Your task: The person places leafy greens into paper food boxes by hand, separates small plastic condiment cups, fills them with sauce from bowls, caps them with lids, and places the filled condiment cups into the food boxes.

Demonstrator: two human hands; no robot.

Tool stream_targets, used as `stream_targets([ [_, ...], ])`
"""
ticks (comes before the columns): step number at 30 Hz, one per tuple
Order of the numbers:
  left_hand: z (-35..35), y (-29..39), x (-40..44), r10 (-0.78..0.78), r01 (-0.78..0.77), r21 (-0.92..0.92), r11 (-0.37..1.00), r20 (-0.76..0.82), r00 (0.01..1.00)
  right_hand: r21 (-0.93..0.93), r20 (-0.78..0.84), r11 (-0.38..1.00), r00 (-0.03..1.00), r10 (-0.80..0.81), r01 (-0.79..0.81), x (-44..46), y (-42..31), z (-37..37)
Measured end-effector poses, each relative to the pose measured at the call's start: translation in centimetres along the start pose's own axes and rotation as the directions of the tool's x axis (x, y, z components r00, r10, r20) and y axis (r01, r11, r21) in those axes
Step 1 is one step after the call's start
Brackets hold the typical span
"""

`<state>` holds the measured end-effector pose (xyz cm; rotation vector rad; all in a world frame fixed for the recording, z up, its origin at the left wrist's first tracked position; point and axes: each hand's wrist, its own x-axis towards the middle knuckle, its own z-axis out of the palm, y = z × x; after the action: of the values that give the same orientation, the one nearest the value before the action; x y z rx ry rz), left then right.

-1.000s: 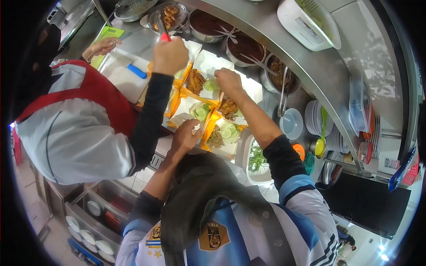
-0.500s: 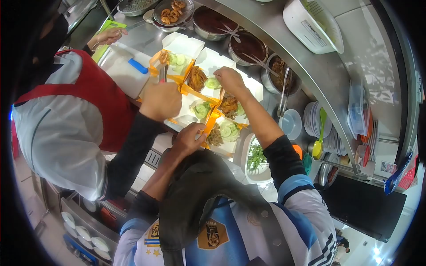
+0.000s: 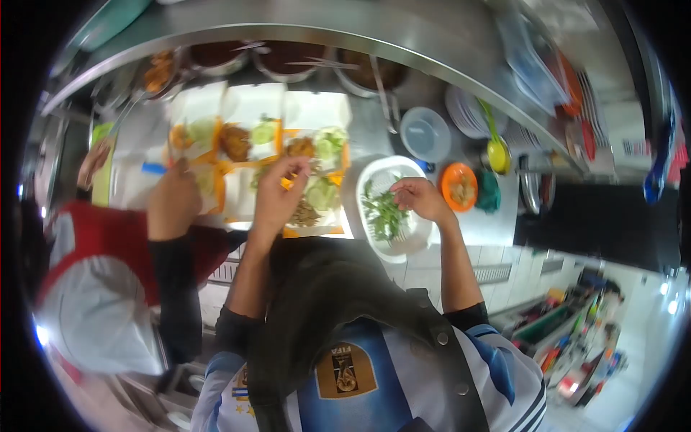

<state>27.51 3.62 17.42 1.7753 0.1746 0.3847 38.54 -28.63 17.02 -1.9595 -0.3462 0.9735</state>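
centre-left: boxes (image 3: pixel 252 101) on the counter (image 3: pixel 497 222), in a front and a back row, food (image 3: pixel 235 142) and cucumber slices (image 3: pixel 320 193) inside, lids raised behind the back row. left of the boxes: a board (image 3: pixel 132 189); farther left, a second board (image 3: pixel 101 171). behind the boxes: a row of pots (image 3: pixel 288 76), with a pan (image 3: pixel 173 89) at its left end; a shelf (image 3: pixel 288 32) runs across above. right of the boxes: a basket (image 3: pixel 419 236), leaves (image 3: pixel 385 218) in it. behind the basket, to the right: a bowl (image 3: pixel 426 135); behind and right of this, stacked plates (image 3: pixel 464 111). right of the basket: a dish (image 3: pixel 448 198); just right of the dish, a container (image 3: pixel 489 191).
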Motion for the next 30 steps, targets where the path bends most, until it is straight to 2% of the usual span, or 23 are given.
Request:
stream_targets([
  [2,2.0,1.5,1.8,-0.033,0.036,-0.056,0.998,0.062,0.998,-0.301,-0.18,0.931,0.971,0.155,-0.205,-2.7,2.4,-1.5],
  [3,3.2,1.9,2.5,-0.018,0.027,-0.09,0.996,0.098,0.995,-0.388,-0.174,0.913,0.983,0.064,-0.128,-3.3,4.0,-1.4],
  [4,4.2,2.4,3.0,-0.005,0.02,-0.122,0.992,0.129,0.992,-0.362,-0.199,0.921,0.977,0.076,-0.145,-3.8,5.0,-0.8],
  [5,5.4,2.6,3.4,0.019,-0.012,-0.038,0.999,0.18,0.983,-0.468,-0.237,0.882,0.969,-0.065,-0.055,-3.7,5.8,0.2],
  [6,6.6,2.9,3.4,0.021,-0.015,-0.033,0.999,0.206,0.978,-0.575,-0.254,0.818,0.945,-0.206,0.024,-3.5,6.3,1.2],
  [7,7.9,3.1,3.4,0.011,-0.004,-0.025,1.0,0.284,0.959,-0.56,-0.269,0.828,0.942,-0.199,0.015,-3.4,6.1,2.2],
  [9,10.4,3.8,3.1,-0.011,0.017,-0.009,1.0,0.437,0.899,-0.67,-0.331,0.743,0.891,-0.311,0.011,-3.2,5.7,4.0],
  [10,11.4,3.8,2.8,-0.016,0.018,0.0,1.0,0.447,0.894,-0.659,-0.338,0.752,0.89,-0.307,0.009,-3.0,5.9,4.3],
  [12,13.0,2.8,1.6,-0.083,0.008,0.134,0.991,0.564,0.822,-0.691,-0.296,0.716,0.943,-0.155,-0.099,-2.5,6.3,4.3],
  [13,13.6,2.0,1.2,-0.087,-0.018,0.169,0.985,0.591,0.802,-0.685,-0.293,0.723,0.943,-0.156,-0.093,-2.4,6.5,3.9],
  [15,14.3,0.6,0.3,-0.091,-0.039,0.206,0.978,0.586,0.805,-0.436,-0.351,0.898,0.908,-0.227,0.056,-2.7,6.7,3.2],
  [16,14.5,0.3,0.1,-0.082,-0.067,0.231,0.971,0.581,0.81,-0.428,-0.348,0.902,0.91,-0.226,0.06,-2.9,5.8,2.6],
  [18,14.7,0.0,0.1,-0.088,-0.079,0.257,0.963,0.577,0.812,-0.043,-0.37,0.999,0.928,-0.041,0.027,-3.4,4.3,1.5],
  [19,14.8,0.1,0.2,-0.098,-0.059,0.266,0.962,0.539,0.837,0.179,-0.418,0.981,0.908,0.008,0.073,-2.7,5.7,1.9],
  [20,14.8,0.2,0.3,-0.109,-0.038,0.275,0.961,0.498,0.86,0.183,-0.415,0.98,0.91,0.011,0.072,-2.7,6.0,1.9],
  [21,14.9,0.3,0.4,-0.121,-0.008,0.261,0.965,0.472,0.873,-0.068,-0.491,0.992,0.862,-0.126,0.106,-2.7,6.1,1.8],
  [22,14.9,0.3,0.5,-0.126,-0.003,0.265,0.964,0.469,0.874,-0.318,-0.526,0.941,0.804,-0.277,0.117,-2.7,6.0,1.8],
  [23,15.0,0.2,0.6,-0.132,0.005,0.278,0.96,0.442,0.887,-0.316,-0.521,0.941,0.807,-0.277,0.119,-2.8,6.0,1.7],
  [25,15.0,-0.1,0.9,-0.137,0.013,0.291,0.957,0.41,0.902,-0.573,-0.188,0.818,0.979,-0.077,-0.046,-3.1,5.9,1.4],
  [26,15.0,-0.4,1.0,-0.13,0.015,0.278,0.961,0.403,0.906,-0.574,-0.184,0.818,0.98,-0.077,-0.044,-3.4,5.6,1.7],
  [28,14.9,-0.5,1.0,-0.126,0.018,0.265,0.964,0.395,0.91,-0.636,-0.011,0.77,0.997,-0.072,0.048,-4.2,4.7,3.1],
  [29,14.8,-0.5,1.1,-0.126,0.022,0.258,0.966,0.392,0.911,-0.643,-0.095,0.765,0.988,-0.119,0.03,-4.1,5.1,4.3],
  [30,14.8,-0.5,1.2,-0.127,0.027,0.252,0.967,0.389,0.913,-0.646,-0.091,0.763,0.989,-0.12,0.033,-4.0,5.3,5.2],
])
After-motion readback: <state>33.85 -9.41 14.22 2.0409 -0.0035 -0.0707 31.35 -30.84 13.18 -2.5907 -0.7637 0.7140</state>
